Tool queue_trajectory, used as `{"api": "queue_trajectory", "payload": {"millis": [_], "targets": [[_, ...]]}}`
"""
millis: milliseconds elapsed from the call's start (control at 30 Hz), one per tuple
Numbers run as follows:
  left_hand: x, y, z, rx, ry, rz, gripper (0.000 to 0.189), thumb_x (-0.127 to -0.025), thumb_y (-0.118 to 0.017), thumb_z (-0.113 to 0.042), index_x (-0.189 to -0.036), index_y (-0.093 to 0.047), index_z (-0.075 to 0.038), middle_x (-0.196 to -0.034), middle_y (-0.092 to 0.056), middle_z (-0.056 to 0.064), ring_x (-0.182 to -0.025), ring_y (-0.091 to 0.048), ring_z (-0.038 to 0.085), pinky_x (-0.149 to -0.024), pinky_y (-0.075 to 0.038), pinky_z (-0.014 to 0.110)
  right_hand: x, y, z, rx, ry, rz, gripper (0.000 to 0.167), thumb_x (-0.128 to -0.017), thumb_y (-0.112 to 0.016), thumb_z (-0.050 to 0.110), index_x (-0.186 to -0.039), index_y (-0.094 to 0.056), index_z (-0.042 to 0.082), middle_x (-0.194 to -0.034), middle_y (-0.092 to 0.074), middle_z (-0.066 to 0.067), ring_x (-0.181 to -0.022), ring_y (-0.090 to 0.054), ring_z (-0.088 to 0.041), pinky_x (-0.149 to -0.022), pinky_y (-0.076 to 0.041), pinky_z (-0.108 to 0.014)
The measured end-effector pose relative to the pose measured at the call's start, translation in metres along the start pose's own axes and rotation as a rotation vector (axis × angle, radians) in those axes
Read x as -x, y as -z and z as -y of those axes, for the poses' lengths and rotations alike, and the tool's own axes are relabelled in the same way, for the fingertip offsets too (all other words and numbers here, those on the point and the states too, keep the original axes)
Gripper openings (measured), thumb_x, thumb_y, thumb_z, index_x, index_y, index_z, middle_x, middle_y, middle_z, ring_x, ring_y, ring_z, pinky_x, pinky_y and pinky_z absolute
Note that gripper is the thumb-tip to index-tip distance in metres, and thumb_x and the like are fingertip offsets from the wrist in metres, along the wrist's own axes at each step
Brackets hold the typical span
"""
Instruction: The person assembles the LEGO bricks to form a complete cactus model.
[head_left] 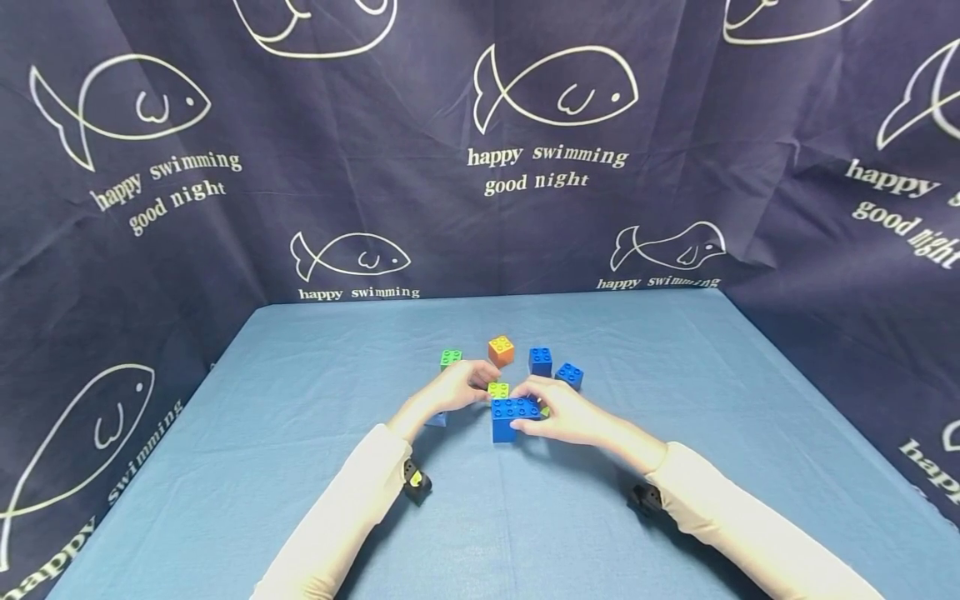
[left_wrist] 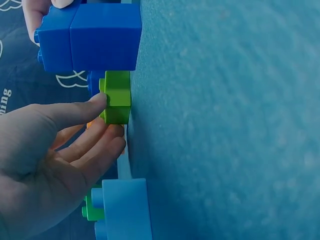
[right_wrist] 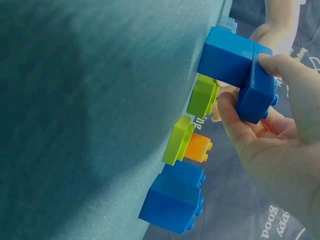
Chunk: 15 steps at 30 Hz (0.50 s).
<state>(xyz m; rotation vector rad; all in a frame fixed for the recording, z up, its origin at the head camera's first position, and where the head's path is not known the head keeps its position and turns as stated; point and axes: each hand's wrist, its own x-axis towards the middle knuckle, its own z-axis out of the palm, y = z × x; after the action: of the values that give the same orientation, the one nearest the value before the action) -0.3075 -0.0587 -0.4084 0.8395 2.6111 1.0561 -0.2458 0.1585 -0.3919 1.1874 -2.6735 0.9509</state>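
My right hand (head_left: 558,408) grips a long blue brick (head_left: 516,407) between thumb and fingers. That brick sits across a blue block (right_wrist: 225,55), overhanging it on the right. My left hand (head_left: 461,386) is just to the left, thumb and fingertips about a small lime green brick (left_wrist: 118,90); in the left wrist view the thumb touches its studded side. The lime green brick rests on the table behind the blue pair. Another lime green piece (right_wrist: 178,140) is partly hidden by my right hand in the head view.
Behind the hands stand a green brick (head_left: 451,357), an orange brick (head_left: 501,351) and two blue bricks (head_left: 540,362). A light blue brick (left_wrist: 126,210) lies below my left hand. Blue cloth covers the table (head_left: 480,533); a dark printed curtain (head_left: 420,183) hangs around it.
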Motion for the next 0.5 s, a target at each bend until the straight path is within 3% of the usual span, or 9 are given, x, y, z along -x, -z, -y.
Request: {"api": "queue_trajectory", "payload": {"millis": [167, 500], "targets": [[0.0014, 0.0005, -0.001, -0.012, 0.015, 0.001, 0.036, -0.081, -0.071, -0.005, -0.116, -0.061, 0.001, -0.115, -0.065, 0.016, -0.102, -0.064, 0.028, -0.087, -0.052, 0.033, 0.0002, -0.0005, -0.0002, 0.002, 0.009, -0.008, 0.028, -0.082, -0.072, 0.02, -0.104, -0.062, 0.007, -0.104, -0.065, -0.006, -0.092, -0.058, -0.015, -0.079, -0.05, -0.028], [0.0014, -0.0007, -0.0019, -0.066, 0.05, 0.006, 0.036, -0.079, -0.074, -0.009, -0.113, -0.064, -0.001, -0.108, -0.069, 0.014, -0.1, -0.065, 0.025, -0.088, -0.051, 0.034, 0.0003, -0.0014, -0.0015, 0.001, -0.008, -0.006, 0.028, -0.083, -0.071, 0.021, -0.105, -0.062, 0.007, -0.104, -0.065, -0.006, -0.092, -0.058, -0.015, -0.079, -0.05, -0.028]]}}
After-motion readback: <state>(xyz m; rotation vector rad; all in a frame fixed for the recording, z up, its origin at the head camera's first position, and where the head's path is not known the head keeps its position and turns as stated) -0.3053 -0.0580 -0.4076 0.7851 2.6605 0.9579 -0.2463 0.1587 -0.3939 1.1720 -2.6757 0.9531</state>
